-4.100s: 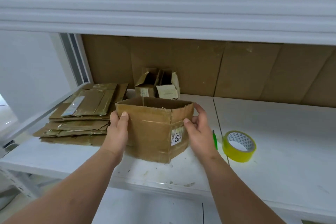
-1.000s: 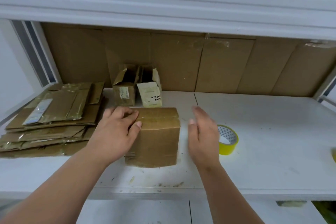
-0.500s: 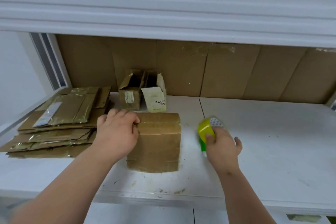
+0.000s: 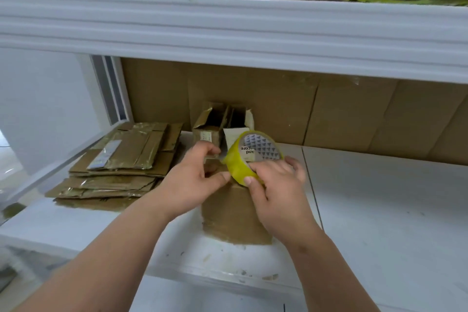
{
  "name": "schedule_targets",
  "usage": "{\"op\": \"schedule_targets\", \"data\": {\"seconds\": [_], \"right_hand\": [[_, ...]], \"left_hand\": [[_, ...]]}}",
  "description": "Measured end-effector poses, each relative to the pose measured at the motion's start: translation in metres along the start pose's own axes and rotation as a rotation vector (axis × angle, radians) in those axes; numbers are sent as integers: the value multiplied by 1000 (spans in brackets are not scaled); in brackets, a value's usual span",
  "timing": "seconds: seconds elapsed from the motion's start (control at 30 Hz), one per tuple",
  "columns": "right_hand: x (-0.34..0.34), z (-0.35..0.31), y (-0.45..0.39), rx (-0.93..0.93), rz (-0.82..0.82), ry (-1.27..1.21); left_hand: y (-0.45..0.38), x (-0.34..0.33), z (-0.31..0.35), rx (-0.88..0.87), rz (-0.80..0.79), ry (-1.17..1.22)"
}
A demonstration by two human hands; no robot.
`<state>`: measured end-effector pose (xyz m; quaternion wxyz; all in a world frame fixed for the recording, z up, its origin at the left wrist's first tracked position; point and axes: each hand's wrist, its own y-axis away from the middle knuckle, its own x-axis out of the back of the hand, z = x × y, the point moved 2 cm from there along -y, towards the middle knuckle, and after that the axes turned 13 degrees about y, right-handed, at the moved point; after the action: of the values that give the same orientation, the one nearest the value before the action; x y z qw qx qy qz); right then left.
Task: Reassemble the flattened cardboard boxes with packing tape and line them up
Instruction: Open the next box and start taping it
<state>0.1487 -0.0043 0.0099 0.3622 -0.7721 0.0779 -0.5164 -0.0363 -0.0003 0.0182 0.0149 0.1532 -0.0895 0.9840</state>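
A brown cardboard box (image 4: 234,215) stands on the white shelf (image 4: 379,210) with its closed flaps facing up. Above it my right hand (image 4: 276,185) grips a yellow roll of packing tape (image 4: 238,167), held on edge. My left hand (image 4: 195,175) has thumb and fingers at the left rim of the roll, pinching at the tape's end. Both hands hide the box's top. A stack of flattened cardboard boxes (image 4: 121,159) lies at the left of the shelf.
Two small open boxes (image 4: 220,124) stand against the cardboard back wall (image 4: 354,114). A white upper shelf beam (image 4: 228,30) runs overhead with more cardboard on it. The shelf's front edge (image 4: 228,273) is near my forearms.
My right hand has lifted the tape roll from the shelf to above the box. My left hand has left the box's side and come to the roll.
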Motion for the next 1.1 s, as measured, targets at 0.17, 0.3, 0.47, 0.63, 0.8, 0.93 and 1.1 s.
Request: {"op": "schedule_targets", "data": {"seconds": [0.17, 0.3, 0.47, 0.63, 0.8, 0.93, 1.1], "right_hand": [[-6, -21, -7, 89, -104, 104], [-8, -30, -13, 119, -161, 149], [-1, -28, -24, 110, -237, 191], [11, -20, -36, 122, -334, 167], [13, -18, -45, 157, -301, 174], [15, -19, -50, 170, -260, 148], [28, -4, -60, 66, -227, 111]], "left_hand": [[7, 6, -4, -46, 29, 170], [8, 14, -12, -17, 143, 184], [5, 19, -14, 47, 173, 317], [-1, 21, -15, 112, 178, 410], [-7, 28, -20, 124, 220, 361], [-7, 28, -22, 145, 311, 261], [-5, 27, -19, 134, 383, 251]]}}
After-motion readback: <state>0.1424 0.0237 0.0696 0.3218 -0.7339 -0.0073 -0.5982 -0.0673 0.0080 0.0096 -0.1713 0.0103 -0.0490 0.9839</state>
